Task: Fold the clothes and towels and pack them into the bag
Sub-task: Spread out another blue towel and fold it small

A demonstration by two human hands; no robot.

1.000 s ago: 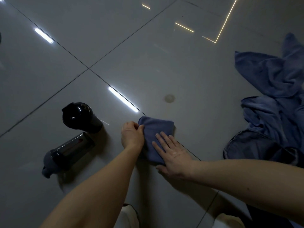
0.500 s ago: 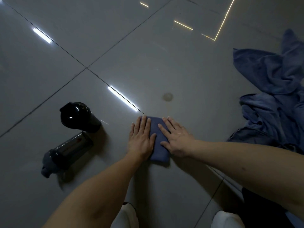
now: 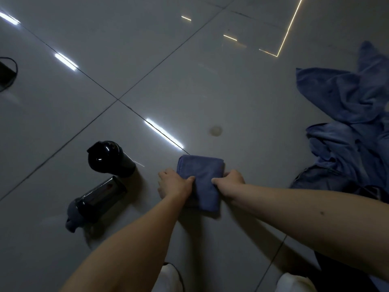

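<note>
A small blue towel (image 3: 203, 175), folded into a compact rectangle, lies on the glossy grey tiled floor (image 3: 210, 81) in front of me. My left hand (image 3: 173, 183) grips its left edge, thumb on top. My right hand (image 3: 230, 182) grips its right edge the same way. A heap of unfolded blue towels and clothes (image 3: 353, 127) lies on the floor to the right. No bag is clearly visible.
Two dark bottles are on the floor to the left: one upright (image 3: 109, 159), one lying on its side (image 3: 96, 203). A dark object with a loop (image 3: 7, 73) sits at the far left edge. White shoes (image 3: 294, 283) show at the bottom.
Both hands went from pressing flat on top of the towel to gripping its left and right edges. Before that, the left hand folded the towel over.
</note>
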